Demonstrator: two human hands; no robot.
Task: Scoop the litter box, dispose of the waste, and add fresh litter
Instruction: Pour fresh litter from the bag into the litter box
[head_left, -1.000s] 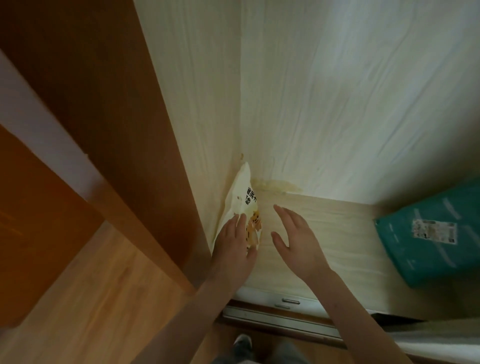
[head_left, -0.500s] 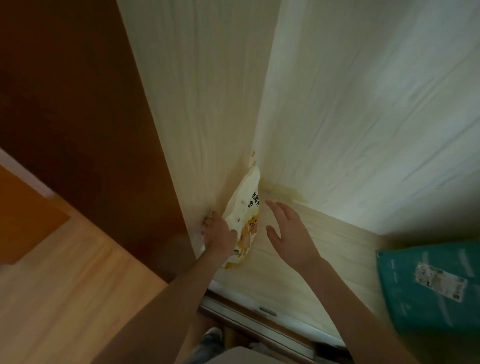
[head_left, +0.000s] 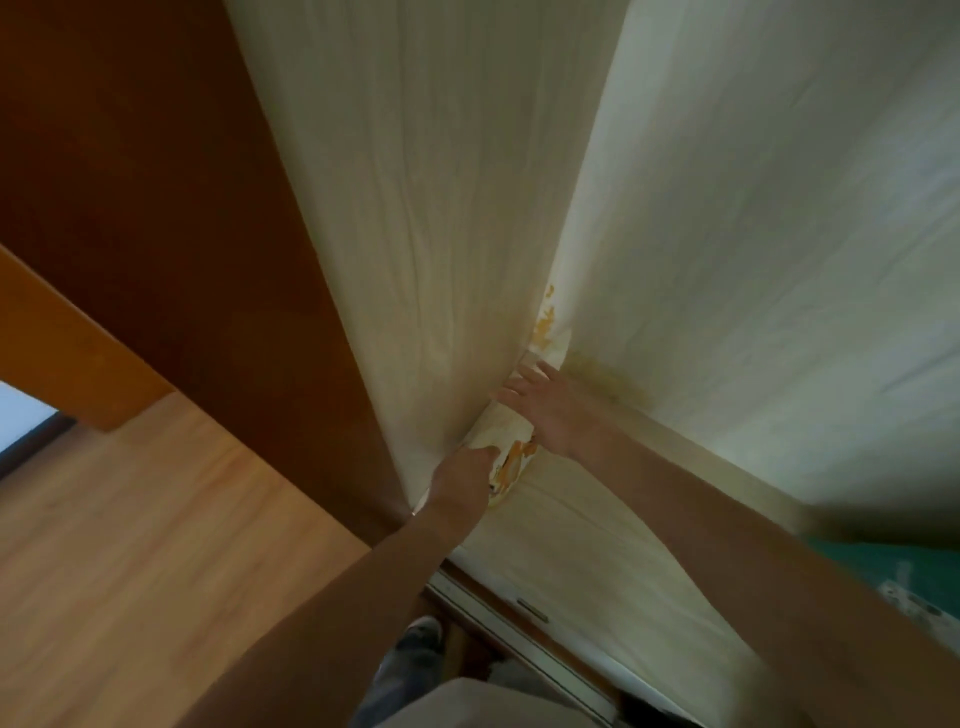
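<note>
Head view: left hand (head_left: 462, 480) grips bag (head_left: 506, 447); right hand (head_left: 553, 410) flat.

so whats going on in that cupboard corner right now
A person is reaching into the back corner of a pale wood cupboard for a white and orange bag leaning there. The left hand grips its near end; the right hand lies open along its side. The bag is not lifted out yet.

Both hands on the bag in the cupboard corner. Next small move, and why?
Probably draw the litter bag out of the corner toward the person. The left hand grips its near end and the right hand lies flat along its far side, while it stands wedged against the side panel.
</note>
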